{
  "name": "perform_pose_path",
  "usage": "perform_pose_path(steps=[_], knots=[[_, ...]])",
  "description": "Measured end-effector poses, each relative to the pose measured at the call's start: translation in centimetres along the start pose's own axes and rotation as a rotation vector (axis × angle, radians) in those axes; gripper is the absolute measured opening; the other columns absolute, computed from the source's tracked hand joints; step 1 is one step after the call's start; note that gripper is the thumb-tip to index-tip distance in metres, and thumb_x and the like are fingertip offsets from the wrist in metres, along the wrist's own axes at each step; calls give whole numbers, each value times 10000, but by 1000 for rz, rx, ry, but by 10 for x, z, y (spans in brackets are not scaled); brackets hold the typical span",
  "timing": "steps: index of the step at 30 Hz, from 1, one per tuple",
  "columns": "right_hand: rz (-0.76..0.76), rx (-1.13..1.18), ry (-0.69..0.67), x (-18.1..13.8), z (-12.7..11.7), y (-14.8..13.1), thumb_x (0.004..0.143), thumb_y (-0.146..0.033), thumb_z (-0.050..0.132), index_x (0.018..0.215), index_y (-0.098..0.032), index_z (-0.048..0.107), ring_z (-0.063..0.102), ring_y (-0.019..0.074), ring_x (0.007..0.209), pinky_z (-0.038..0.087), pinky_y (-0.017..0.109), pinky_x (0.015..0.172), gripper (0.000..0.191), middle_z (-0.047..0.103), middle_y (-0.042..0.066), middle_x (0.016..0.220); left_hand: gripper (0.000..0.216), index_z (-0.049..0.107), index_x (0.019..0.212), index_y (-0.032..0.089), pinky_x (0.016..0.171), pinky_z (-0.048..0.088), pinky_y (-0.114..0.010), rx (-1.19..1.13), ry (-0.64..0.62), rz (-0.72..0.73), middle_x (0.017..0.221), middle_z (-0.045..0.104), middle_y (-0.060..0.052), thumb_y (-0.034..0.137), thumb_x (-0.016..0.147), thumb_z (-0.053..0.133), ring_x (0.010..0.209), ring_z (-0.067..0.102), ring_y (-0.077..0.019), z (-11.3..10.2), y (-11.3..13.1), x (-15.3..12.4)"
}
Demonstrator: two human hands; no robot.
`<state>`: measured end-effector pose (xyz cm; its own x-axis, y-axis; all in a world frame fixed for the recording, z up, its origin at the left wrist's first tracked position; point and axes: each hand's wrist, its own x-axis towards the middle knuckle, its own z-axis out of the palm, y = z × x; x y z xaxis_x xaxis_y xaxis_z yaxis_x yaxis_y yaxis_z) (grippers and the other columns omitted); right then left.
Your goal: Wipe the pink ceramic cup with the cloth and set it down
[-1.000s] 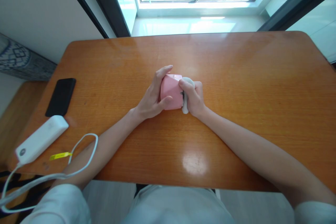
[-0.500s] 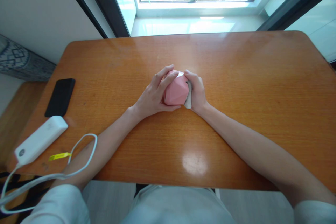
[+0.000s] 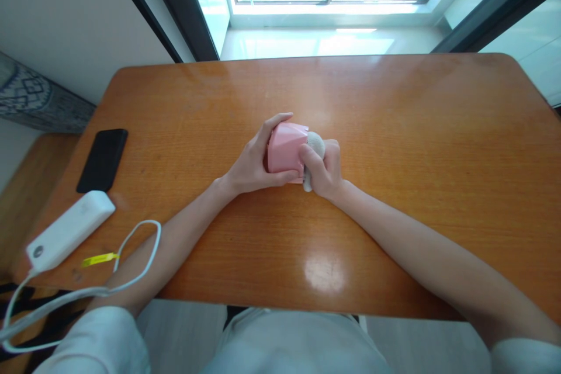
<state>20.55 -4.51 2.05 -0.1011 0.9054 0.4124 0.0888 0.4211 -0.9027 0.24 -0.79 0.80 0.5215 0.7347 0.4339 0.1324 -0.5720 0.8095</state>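
A pink faceted object sits at the middle of the wooden table. My left hand wraps around its left side, thumb under the near edge and fingers over the top. My right hand is closed on a small white cloth-like pad and presses it against the object's right side. Only parts of the pad show above and below my fingers.
A black phone lies at the table's left edge. Nearer me sits a white power bank with a white cable and a yellow tag. A window and sill lie beyond the far edge.
The pink object has been turned in my hands, showing a different face. My right hand has shifted lower along its right side with the pad.
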Motion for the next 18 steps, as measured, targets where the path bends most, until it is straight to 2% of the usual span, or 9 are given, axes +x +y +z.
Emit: perform_pose_path(steps=[6, 10, 14, 18], knots=[[-157, -78, -46, 1, 2, -5, 1108, -653, 570, 501, -241, 487, 466, 101, 389, 328, 270, 439, 739, 526, -16, 408, 979, 471, 1673, 320, 1069, 604, -452, -270, -46, -171, 1458, 742, -106, 690, 866, 884, 1262, 746, -327, -1, 3, 2], [-157, -125, -88, 1, 0, -5, 1118, -646, 531, 506, -248, 508, 481, 116, 417, 344, 295, 463, 730, 545, 1, 438, 906, 508, 1647, 314, 1081, 595, -441, -355, -53, -199, 1450, 761, -99, 675, 894, 861, 1257, 753, -318, 0, 1, 2], [-158, -183, -88, 2, 0, -5, 1049, -655, 589, 514, -272, 402, 385, 121, 434, 282, 332, 474, 684, 450, -15, 441, 819, 536, 1615, 300, 1097, 588, -454, -396, -69, -206, 1429, 774, -98, 672, 940, 812, 1256, 756, -320, 0, 1, 4], [-185, -204, -68, 3, 3, -8, 962, -493, 690, 537, -269, 328, 309, 101, 440, 265, 323, 472, 601, 381, -44, 461, 786, 562, 1585, 292, 1104, 590, -454, -408, -61, -203, 1450, 776, -98, 678, 943, 798, 1272, 757, -324, 1, 1, 5]])
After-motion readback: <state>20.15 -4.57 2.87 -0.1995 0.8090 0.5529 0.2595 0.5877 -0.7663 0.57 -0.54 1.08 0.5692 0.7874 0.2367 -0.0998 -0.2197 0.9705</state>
